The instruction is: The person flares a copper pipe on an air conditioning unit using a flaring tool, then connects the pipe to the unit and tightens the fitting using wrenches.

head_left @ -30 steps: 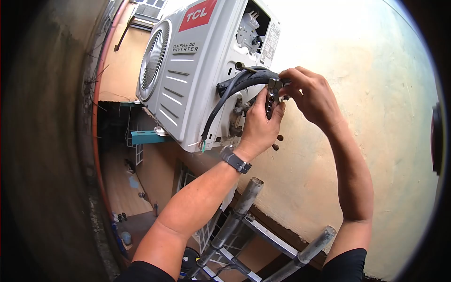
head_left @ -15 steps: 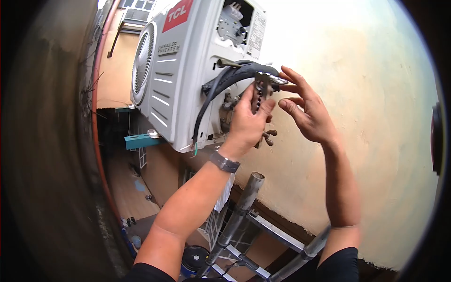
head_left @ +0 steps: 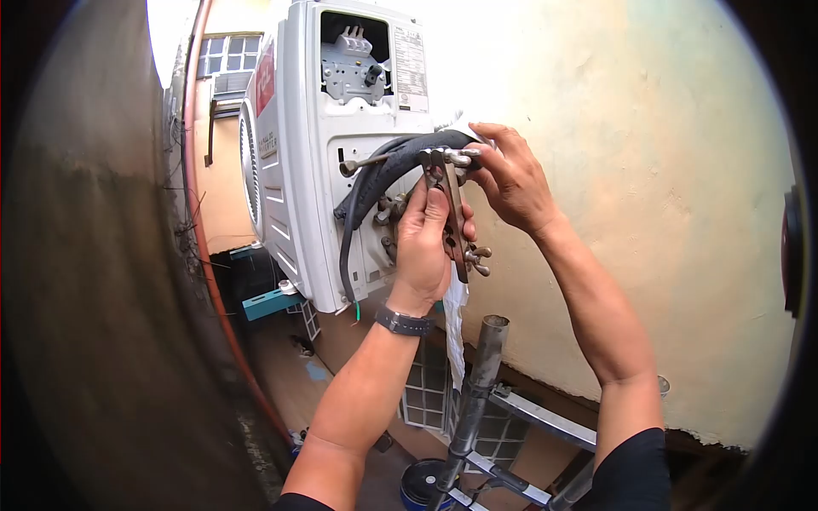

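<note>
My left hand, with a black watch on its wrist, is closed around a metal clamp bar that has a row of holes and wing nuts. The bar stands nearly upright. At its upper end my right hand has its fingers bent around the end of the black insulated pipe, near the top wing nut; what the fingertips grip is hidden. The pipe and a black cable with bare coloured wire ends run beside the white outdoor unit. A metal tool lies across the pipe.
The unit has an open terminal compartment and rests on a teal bracket. Below are a metal scaffold frame, a hanging white strip and a black-lidded bucket. A beige wall rises at the right.
The view has swung, showing more of the unit's side. My right hand has come away from the clamp, spread its fingers, then closed in at the pipe's end. The clamp bar now shows lengthwise.
</note>
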A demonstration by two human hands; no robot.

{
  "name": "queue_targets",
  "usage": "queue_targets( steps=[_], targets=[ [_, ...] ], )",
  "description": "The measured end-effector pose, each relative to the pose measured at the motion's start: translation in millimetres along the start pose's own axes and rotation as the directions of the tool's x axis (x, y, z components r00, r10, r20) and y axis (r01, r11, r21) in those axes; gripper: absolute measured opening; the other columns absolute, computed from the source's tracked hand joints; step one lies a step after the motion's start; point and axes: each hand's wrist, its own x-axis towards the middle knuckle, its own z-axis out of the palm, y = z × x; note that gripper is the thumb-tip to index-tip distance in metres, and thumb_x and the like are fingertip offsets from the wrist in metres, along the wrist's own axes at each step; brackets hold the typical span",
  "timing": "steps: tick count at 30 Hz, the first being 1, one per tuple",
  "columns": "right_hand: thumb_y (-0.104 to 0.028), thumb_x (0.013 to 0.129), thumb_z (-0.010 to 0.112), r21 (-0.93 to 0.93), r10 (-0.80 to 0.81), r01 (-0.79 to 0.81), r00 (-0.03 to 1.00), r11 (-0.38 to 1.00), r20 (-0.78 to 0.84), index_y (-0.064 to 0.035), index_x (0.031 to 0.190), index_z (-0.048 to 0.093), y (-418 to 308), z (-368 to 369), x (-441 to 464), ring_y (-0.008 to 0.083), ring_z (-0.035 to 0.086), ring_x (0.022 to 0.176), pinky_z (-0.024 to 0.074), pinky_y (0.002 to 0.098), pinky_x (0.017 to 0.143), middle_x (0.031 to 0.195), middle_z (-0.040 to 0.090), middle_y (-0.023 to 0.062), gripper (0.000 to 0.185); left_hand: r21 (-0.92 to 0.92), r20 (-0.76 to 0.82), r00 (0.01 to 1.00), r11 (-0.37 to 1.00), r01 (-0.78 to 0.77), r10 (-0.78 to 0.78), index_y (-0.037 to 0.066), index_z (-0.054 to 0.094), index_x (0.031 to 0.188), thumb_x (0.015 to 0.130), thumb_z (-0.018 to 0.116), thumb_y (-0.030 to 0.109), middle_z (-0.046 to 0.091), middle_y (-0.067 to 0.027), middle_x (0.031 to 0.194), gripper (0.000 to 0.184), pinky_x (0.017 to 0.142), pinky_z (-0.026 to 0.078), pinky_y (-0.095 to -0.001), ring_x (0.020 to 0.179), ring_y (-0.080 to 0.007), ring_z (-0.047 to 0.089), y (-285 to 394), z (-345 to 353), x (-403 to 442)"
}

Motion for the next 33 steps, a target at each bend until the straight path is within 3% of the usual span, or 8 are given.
queue_targets(
  steps=[5, 8, 11, 16, 23, 25, 28, 33],
  targets=[
    [-0.014, 0.082, 0.078, -0.006, -0.050, 0.050, 0.999, 0.999, -0.017, -0.0127, 0.113, 0.066, 9, -5, -8, 0.0340, 0.060, 0.112, 0.0502, 0.0445, 0.093, 0.124, 0.061, 0.0127, 0.033, 0.334, 0.026, 1.000, 0.943, -0.018, 0.010, 0.011, 0.059, 0.132, 0.108, 0.054, 0.036, 0.063, -0.0023, 0.089, 0.035, 0.069, 0.053, -0.0262, 0.075, -0.0113, 0.060, 1, 0, 2],
    [-0.015, 0.083, 0.077, -0.042, -0.074, 0.075, 0.997, 0.996, 0.016, -0.0152, 0.114, 0.067, 0, -4, 3, 0.0305, 0.060, 0.111, 0.0500, 0.0424, 0.091, 0.124, 0.061, 0.0109, 0.033, -0.091, -0.103, 0.993, 0.993, -0.072, 0.063, 0.011, 0.061, 0.125, 0.108, 0.054, 0.038, 0.062, -0.0028, 0.092, 0.032, 0.067, 0.053, -0.0289, 0.074, -0.0128, 0.059, -9, 11, 0],
    [-0.017, 0.083, 0.077, -0.051, -0.075, 0.076, 0.997, 0.996, 0.029, -0.0157, 0.114, 0.067, -1, -4, 5, 0.0297, 0.059, 0.112, 0.0498, 0.0419, 0.091, 0.124, 0.061, 0.0103, 0.032, -0.158, -0.154, 0.986, 0.983, -0.090, 0.065, 0.011, 0.061, 0.121, 0.108, 0.053, 0.038, 0.062, -0.0033, 0.093, 0.031, 0.068, 0.053, -0.0300, 0.074, -0.0139, 0.060, -12, 18, -3],
    [-0.018, 0.083, 0.077, -0.041, -0.047, 0.048, 0.999, 0.998, 0.024, -0.0162, 0.113, 0.067, 5, -4, -2, 0.0299, 0.059, 0.112, 0.0496, 0.0419, 0.091, 0.124, 0.062, 0.0102, 0.031, 0.413, -0.026, 0.999, 0.910, 0.043, -0.035, 0.013, 0.059, 0.134, 0.107, 0.053, 0.040, 0.064, -0.0022, 0.093, 0.038, 0.066, 0.054, -0.0254, 0.078, -0.0100, 0.064, 17, -2, 4],
    [-0.015, 0.083, 0.076, -0.005, -0.049, 0.049, 0.999, 0.999, 0.005, -0.0171, 0.111, 0.068, -2, -6, 6, 0.0304, 0.061, 0.110, 0.0496, 0.0428, 0.092, 0.121, 0.063, 0.0097, 0.029, -0.201, -0.166, 0.986, 0.979, -0.038, 0.004, 0.011, 0.057, 0.134, 0.109, 0.051, 0.036, 0.062, -0.0031, 0.094, 0.036, 0.069, 0.054, -0.0264, 0.075, -0.0128, 0.062, -1, 29, -4],
    [-0.014, 0.083, 0.077, -0.002, -0.048, 0.048, 0.999, 0.999, 0.003, -0.0172, 0.111, 0.068, 0, -5, 7, 0.0303, 0.060, 0.111, 0.0495, 0.0429, 0.092, 0.122, 0.063, 0.0094, 0.030, -0.178, -0.158, 0.987, 0.984, -0.018, -0.010, 0.010, 0.058, 0.132, 0.109, 0.051, 0.037, 0.062, -0.0024, 0.093, 0.036, 0.067, 0.054, -0.0259, 0.075, -0.0116, 0.062, 6, 24, -2],
    [-0.014, 0.083, 0.077, -0.009, -0.051, 0.052, 0.998, 0.999, 0.036, -0.0168, 0.112, 0.068, 3, -7, 3, 0.0305, 0.060, 0.111, 0.0495, 0.0427, 0.093, 0.123, 0.063, 0.0096, 0.031, 0.280, 0.007, 1.000, 0.960, 0.021, -0.024, 0.009, 0.061, 0.128, 0.108, 0.053, 0.039, 0.063, -0.0014, 0.091, 0.037, 0.064, 0.052, -0.0236, 0.073, -0.0096, 0.061, 18, -1, 5],
    [-0.015, 0.083, 0.077, 0.009, -0.078, 0.078, 0.997, 0.997, 0.017, -0.0168, 0.114, 0.067, 3, -7, 4, 0.0310, 0.060, 0.112, 0.0493, 0.0426, 0.093, 0.124, 0.063, 0.0103, 0.032, 0.013, 0.033, 0.999, 1.000, -0.004, 0.004, 0.012, 0.058, 0.133, 0.109, 0.052, 0.036, 0.062, -0.0046, 0.096, 0.035, 0.073, 0.055, -0.0300, 0.078, -0.0148, 0.062, -3, 1, 3]
  ],
)
